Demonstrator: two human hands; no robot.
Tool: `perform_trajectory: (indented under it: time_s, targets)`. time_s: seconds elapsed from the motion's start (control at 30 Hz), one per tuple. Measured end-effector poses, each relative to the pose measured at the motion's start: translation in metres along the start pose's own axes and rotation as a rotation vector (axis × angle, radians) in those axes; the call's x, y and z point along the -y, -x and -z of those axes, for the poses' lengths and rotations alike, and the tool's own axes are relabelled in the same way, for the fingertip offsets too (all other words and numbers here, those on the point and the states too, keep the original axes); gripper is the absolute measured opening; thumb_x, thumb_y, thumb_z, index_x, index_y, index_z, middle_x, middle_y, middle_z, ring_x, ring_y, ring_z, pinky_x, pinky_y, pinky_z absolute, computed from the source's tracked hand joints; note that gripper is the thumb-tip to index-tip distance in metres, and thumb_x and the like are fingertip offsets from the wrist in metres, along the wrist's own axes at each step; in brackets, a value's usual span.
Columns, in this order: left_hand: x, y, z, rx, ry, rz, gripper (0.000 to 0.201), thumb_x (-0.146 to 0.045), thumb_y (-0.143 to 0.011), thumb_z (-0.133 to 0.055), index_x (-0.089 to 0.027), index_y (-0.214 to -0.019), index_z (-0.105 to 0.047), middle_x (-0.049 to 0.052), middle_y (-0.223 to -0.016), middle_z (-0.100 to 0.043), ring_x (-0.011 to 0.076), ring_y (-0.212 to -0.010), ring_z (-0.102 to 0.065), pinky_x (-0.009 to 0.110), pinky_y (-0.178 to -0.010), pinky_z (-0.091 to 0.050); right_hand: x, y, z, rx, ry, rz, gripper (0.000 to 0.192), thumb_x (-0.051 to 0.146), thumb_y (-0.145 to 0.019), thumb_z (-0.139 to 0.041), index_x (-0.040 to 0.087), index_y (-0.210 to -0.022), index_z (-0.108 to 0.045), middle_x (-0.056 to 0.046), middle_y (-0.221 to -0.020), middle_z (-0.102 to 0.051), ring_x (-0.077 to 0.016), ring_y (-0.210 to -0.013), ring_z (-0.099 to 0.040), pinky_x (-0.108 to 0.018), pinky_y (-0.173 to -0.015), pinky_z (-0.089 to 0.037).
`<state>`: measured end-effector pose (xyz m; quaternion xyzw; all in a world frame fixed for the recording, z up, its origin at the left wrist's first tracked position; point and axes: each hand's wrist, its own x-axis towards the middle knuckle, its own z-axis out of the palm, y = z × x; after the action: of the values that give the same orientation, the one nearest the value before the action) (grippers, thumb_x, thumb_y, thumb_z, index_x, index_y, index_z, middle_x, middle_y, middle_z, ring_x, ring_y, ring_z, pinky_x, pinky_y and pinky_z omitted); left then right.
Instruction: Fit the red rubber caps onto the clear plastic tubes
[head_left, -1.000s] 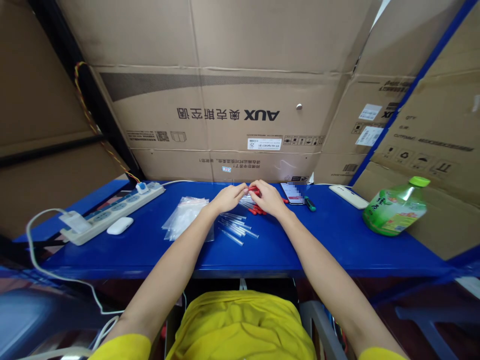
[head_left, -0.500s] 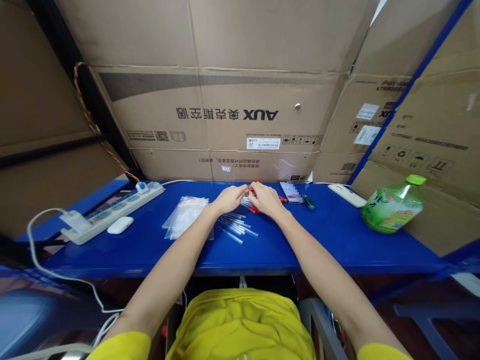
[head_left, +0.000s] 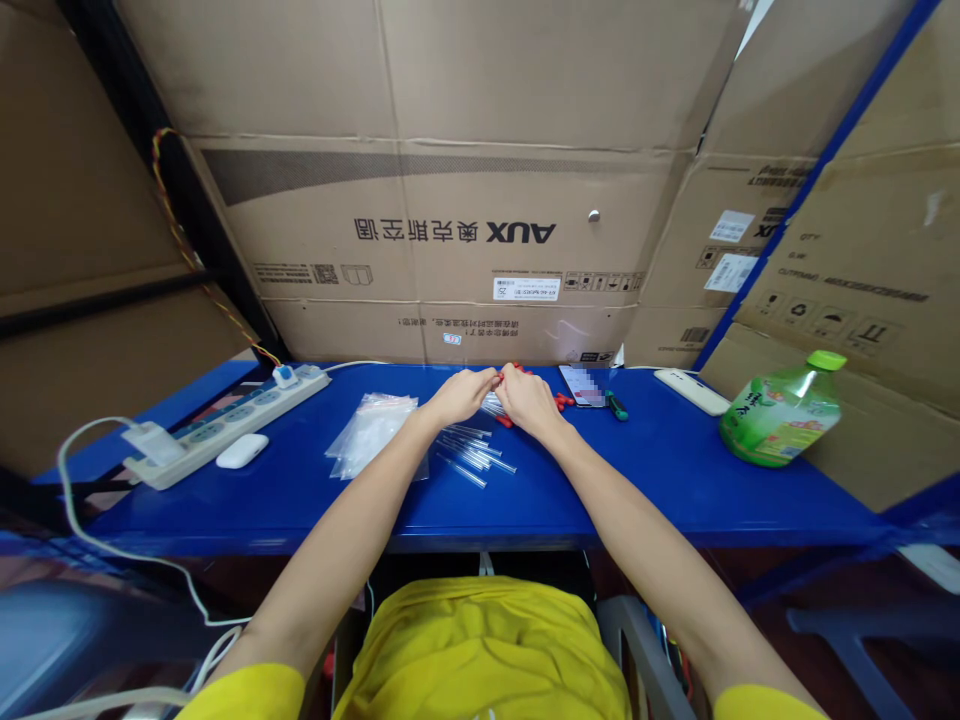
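My left hand (head_left: 457, 397) and my right hand (head_left: 526, 400) meet fingertip to fingertip at the middle back of the blue table (head_left: 660, 480). Between them they pinch a thin clear tube (head_left: 493, 403) with a small red cap (head_left: 499, 378) at its end. Several red caps (head_left: 561, 401) lie loose under and right of my right hand. A row of clear tubes (head_left: 472, 453) lies on the table just in front of my hands. A stack of clear plastic bags (head_left: 369, 432) rests to the left of my left forearm.
A white power strip (head_left: 225, 424) with a plugged charger and a white case (head_left: 241, 450) sit at the left. A phone (head_left: 583, 385), a green-handled tool (head_left: 617, 405), a white remote (head_left: 690, 391) and a green bottle (head_left: 780, 412) are at the right. Cardboard boxes (head_left: 480, 230) wall the back.
My hands have drawn slightly closer together and my right hand has shifted a little left over the red caps. Everything else on the table stays put.
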<state>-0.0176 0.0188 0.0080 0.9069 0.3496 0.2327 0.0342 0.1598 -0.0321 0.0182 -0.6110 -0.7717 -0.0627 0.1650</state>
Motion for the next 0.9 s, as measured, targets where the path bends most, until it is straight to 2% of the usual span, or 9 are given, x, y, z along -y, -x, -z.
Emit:
perform_trajectory:
  time_s: [0.13,0.33,0.53,0.7,0.8,0.9]
  targets:
    - [0.002,-0.001,0.001,0.012,0.034,-0.02,0.039,-0.04,-0.111,-0.032,-0.021,-0.093,-0.061,0.006,-0.081,-0.068,0.0198,-0.074,-0.063,0.029,-0.069,-0.037,-0.001,-0.002,-0.003,0.005,0.018,0.009,0.032,0.04,-0.109,-0.038,0.016,-0.121,-0.055,-0.02,-0.114,-0.075,-0.0323,-0.101,-0.074,-0.035,-0.081,-0.05]
    - [0.0,-0.002,0.004,0.025,0.107,-0.053,0.041,-0.04,-0.111,-0.031,-0.02,-0.091,-0.06,0.006,-0.081,-0.067,0.0187,-0.073,-0.061,0.029,-0.07,-0.038,-0.002,-0.004,-0.005,-0.004,-0.005,0.03,0.026,0.031,-0.108,-0.04,0.014,-0.118,-0.056,-0.019,-0.111,-0.076,-0.0316,-0.104,-0.074,-0.033,-0.082,-0.048]
    - [-0.005,-0.001,0.01,0.027,0.225,-0.073,0.04,-0.04,-0.109,-0.032,-0.019,-0.085,-0.056,0.002,-0.074,-0.06,0.0152,-0.066,-0.051,0.028,-0.068,-0.036,-0.004,-0.006,-0.01,-0.045,-0.059,0.045,0.024,0.028,-0.106,-0.04,0.015,-0.112,-0.059,-0.016,-0.104,-0.077,-0.0294,-0.098,-0.073,-0.031,-0.079,-0.044]
    - [-0.006,0.0,0.012,0.019,0.358,-0.034,0.041,-0.044,-0.108,-0.035,-0.019,-0.081,-0.052,-0.001,-0.07,-0.053,0.0139,-0.067,-0.046,0.027,-0.067,-0.037,-0.007,-0.005,-0.011,-0.108,-0.166,0.054,0.025,0.027,-0.106,-0.037,0.017,-0.107,-0.06,-0.013,-0.096,-0.077,-0.0267,-0.092,-0.072,-0.03,-0.076,-0.041]
    - [-0.003,0.001,0.01,-0.011,0.409,0.006,0.04,-0.046,-0.107,-0.037,-0.018,-0.085,-0.055,-0.001,-0.073,-0.054,0.0139,-0.069,-0.047,0.027,-0.069,-0.038,-0.014,-0.005,-0.013,-0.139,-0.288,0.119,0.026,0.033,-0.107,-0.037,0.02,-0.11,-0.06,-0.009,-0.096,-0.076,-0.0246,-0.092,-0.071,-0.029,-0.077,-0.042]
    - [-0.001,0.003,0.007,-0.021,0.386,0.058,0.032,-0.046,-0.105,-0.044,-0.019,-0.099,-0.06,-0.004,-0.067,-0.052,0.0145,-0.065,-0.048,0.026,-0.065,-0.035,-0.023,-0.007,-0.018,-0.136,-0.391,0.158,0.025,0.035,-0.105,-0.041,0.021,-0.113,-0.059,-0.007,-0.098,-0.076,-0.0231,-0.091,-0.069,-0.029,-0.079,-0.043]
